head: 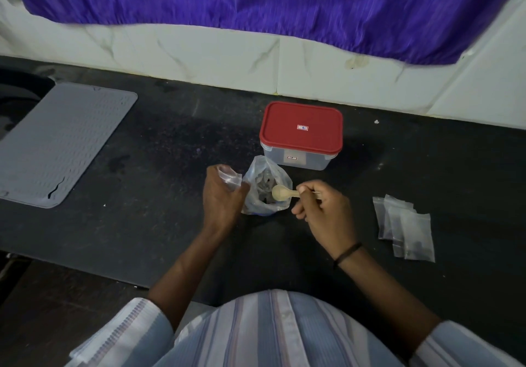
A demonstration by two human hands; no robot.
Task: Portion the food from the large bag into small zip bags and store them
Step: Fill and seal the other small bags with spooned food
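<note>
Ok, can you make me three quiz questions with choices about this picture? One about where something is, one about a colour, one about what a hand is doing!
1. Where is the box?
A. behind the big bag
B. on the mat
C. under the counter

2. What colour is the lid?
A. blue
B. red
C. green

3. What does the right hand hold?
A. nothing
B. a cup
C. a spoon

Answers: 1 A, the box stands just past the bag. 2 B, the lid is plainly red. 3 C, fingers pinch the handle, bowl over the bag.
</note>
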